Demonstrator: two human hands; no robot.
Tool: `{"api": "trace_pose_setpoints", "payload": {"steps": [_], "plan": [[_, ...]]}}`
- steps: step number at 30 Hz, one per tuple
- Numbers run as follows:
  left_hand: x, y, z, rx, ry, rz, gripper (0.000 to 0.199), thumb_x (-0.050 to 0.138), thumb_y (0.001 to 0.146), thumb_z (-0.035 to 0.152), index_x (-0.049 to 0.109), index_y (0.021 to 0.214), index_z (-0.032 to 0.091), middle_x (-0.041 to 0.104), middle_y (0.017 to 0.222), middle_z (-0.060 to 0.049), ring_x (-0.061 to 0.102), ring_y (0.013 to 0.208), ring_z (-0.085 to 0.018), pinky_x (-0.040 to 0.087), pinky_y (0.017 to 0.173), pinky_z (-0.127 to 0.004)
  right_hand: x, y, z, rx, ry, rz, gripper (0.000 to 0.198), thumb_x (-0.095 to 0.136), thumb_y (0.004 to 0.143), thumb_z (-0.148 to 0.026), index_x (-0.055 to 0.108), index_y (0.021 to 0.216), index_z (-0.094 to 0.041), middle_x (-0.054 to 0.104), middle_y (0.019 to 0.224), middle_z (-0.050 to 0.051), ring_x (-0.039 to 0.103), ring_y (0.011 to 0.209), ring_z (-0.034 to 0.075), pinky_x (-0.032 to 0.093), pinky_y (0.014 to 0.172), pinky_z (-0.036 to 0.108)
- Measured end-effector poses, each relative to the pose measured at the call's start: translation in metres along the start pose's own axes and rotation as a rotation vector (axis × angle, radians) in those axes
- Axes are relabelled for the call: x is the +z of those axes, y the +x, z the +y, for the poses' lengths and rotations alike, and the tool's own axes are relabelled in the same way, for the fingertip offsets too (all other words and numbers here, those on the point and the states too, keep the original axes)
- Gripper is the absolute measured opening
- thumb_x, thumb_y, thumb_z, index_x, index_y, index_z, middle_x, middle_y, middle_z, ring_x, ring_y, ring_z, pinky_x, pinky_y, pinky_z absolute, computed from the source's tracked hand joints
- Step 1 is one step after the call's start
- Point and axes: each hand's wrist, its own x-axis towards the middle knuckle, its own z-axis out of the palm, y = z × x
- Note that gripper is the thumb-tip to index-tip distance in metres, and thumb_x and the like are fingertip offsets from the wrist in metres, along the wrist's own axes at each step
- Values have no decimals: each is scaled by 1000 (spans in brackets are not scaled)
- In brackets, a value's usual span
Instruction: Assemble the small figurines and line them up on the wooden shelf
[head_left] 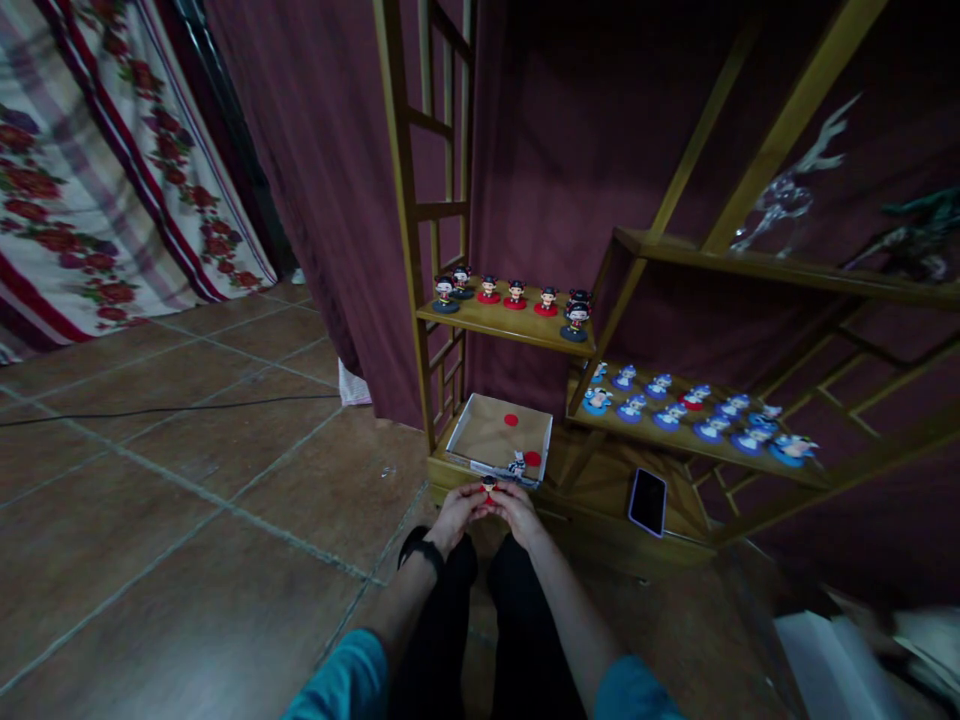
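Observation:
Between my two hands I hold a small red figurine (489, 487) with a black hat, just in front of the shelf unit. The fingers of my left hand (459, 512) close on its left side, and those of my right hand (516, 506) grip it from the right. Right beyond my hands lies a shallow cardboard box (487, 430). Inside it are two red discs (511, 420) and a small black-and-white figurine (517, 464) near the front wall.
Several red and black figurines (515, 294) stand on the upper left shelf (510, 325). Rows of blue-based figurines (670, 415) fill the right shelf. A phone (648, 502) lies on the bottom board. A clear deer-like ornament (787, 200) stands higher up. A cable (172, 409) crosses the floor.

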Motion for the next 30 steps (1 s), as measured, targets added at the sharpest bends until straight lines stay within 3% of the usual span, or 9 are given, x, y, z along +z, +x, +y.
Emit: {"api": "trace_pose_setpoints", "payload": {"steps": [6, 12, 19, 30], "plan": [[-1, -1, 3, -25, -23, -15, 33, 72, 62, 19, 63, 93, 11, 67, 72, -7, 61, 56, -10, 50, 56, -20, 1, -4, -4, -2, 13, -22, 31, 75, 53, -31, 62, 77, -18, 67, 79, 2, 62, 69, 15, 48, 67, 29], [-3, -3, 7, -45, -42, -14, 23, 73, 60, 16, 64, 81, 11, 66, 70, -5, 60, 55, -9, 50, 59, -20, 0, -4, -5, 4, 22, -35, 29, 73, 54, -30, 62, 78, -19, 67, 79, 2, 62, 72, 15, 48, 66, 28], [-4, -3, 8, -71, -62, -45, 23, 71, 64, 17, 65, 85, 11, 68, 74, -7, 62, 60, -10, 51, 62, -21, -1, -2, -3, 8, 24, -16, 30, 73, 53, -30, 61, 78, -19, 67, 75, 1, 61, 66, 14, 48, 63, 27], [0, 2, 3, 13, 1, 9, 28, 75, 57, 19, 65, 82, 11, 66, 70, -4, 58, 52, -7, 46, 54, -18, 0, -2, -5, 17, 24, -26, 26, 73, 52, -28, 59, 72, -19, 65, 73, -1, 60, 64, 13, 47, 62, 25]]}}
